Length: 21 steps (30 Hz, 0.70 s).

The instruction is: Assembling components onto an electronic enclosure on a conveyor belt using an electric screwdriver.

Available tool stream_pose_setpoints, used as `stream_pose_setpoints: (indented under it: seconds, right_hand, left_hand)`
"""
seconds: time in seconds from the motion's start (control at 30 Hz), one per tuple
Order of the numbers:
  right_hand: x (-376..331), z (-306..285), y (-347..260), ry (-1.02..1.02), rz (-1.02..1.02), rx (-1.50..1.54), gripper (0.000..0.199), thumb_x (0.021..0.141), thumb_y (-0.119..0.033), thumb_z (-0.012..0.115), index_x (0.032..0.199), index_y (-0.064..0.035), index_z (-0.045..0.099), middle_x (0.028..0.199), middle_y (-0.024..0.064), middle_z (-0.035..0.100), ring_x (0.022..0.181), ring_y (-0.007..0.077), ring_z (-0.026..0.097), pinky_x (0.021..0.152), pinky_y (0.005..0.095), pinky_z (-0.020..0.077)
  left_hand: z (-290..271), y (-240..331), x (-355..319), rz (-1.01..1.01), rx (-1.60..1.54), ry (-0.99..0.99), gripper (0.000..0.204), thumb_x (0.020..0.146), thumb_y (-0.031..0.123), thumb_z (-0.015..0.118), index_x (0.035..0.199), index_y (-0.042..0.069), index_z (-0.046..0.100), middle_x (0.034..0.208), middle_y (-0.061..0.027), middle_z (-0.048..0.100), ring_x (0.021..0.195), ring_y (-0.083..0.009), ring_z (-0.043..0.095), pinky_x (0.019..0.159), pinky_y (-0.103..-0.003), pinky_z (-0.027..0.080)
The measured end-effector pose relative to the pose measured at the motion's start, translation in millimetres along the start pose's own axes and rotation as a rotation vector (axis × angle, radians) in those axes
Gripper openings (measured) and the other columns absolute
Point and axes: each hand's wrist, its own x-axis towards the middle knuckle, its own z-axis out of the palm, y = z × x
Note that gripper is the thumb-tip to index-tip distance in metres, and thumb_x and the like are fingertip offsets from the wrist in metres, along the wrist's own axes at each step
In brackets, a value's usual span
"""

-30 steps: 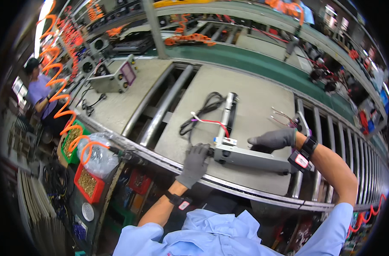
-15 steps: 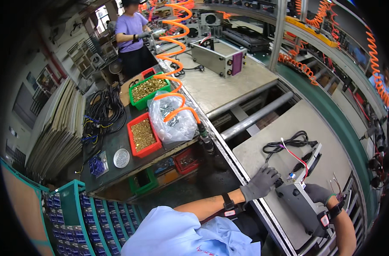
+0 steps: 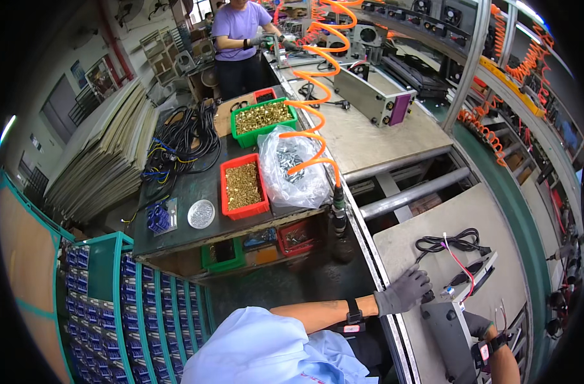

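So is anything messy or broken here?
Nothing looks broken or spilled. The left hand and right hand, both gloved, rest on a grey metal unit with loose black cables trailing off its end. On the side table, a tangled heap of black cords looks untidy.

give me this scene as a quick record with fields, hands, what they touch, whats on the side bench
left hand: gloved, resting on the near end of the grey metal unit
right hand: gloved, at the unit's right side, partly hidden
unit: lies on a grey board, black cable and red wire on top
side bench: red bin and green bin of brass parts, clear bag of screws
overhead: orange coiled hose
background: another person at the bench
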Motion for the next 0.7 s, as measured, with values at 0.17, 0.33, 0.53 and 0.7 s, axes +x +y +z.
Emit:
stream_pose_setpoints:
  seconds: [0.17,0.33,0.53,0.7]
  right_hand:
    - [6,5,-23,0.06,-0.009,-0.056,0.052,0.082,-0.016,0.078,0.128,-0.001,0.06,0.122,0.0102,0.065,0.109,0.0215,0.057,0.1,0.035,0.0454]
    - [19,-24,-41,0.276,0.036,-0.809,0.028,0.084,-0.03,0.068,0.102,-0.0082,0.072,0.1,0.0222,0.07,0.094,0.0433,0.064,0.081,0.046,0.0539]
    - [34,-32,-21,0.303,0.014,-0.954,0.028,0.085,-0.02,0.066,0.108,-0.0056,0.07,0.102,0.0215,0.07,0.096,0.0416,0.065,0.084,0.0474,0.0533]
    - [24,-27,-53,0.345,0.021,-0.748,0.03,0.085,-0.02,0.067,0.111,-0.0042,0.071,0.104,0.0208,0.071,0.095,0.0366,0.068,0.088,0.0441,0.0532]
  left_hand:
    - [-1,-1,0,-0.017,0.021,-0.011,0.05,0.078,0.021,0.07,0.124,0.007,0.056,0.128,-0.013,0.053,0.132,-0.0309,0.045,0.119,-0.05,0.026]
    - [-3,2,0,-0.019,0.011,0.033,0.048,0.079,0.021,0.069,0.123,0.008,0.056,0.127,-0.0132,0.054,0.133,-0.0324,0.044,0.12,-0.053,0.024]
    - [1,1,-1,0.045,0.047,0.019,0.053,0.082,0.029,0.069,0.13,0.011,0.054,0.128,-0.0117,0.053,0.133,-0.0309,0.044,0.12,-0.052,0.022]
    - [-1,0,-1,0.035,0.009,0.044,0.055,0.083,0.027,0.068,0.132,0.01,0.053,0.13,-0.0131,0.053,0.134,-0.0321,0.044,0.119,-0.052,0.025]
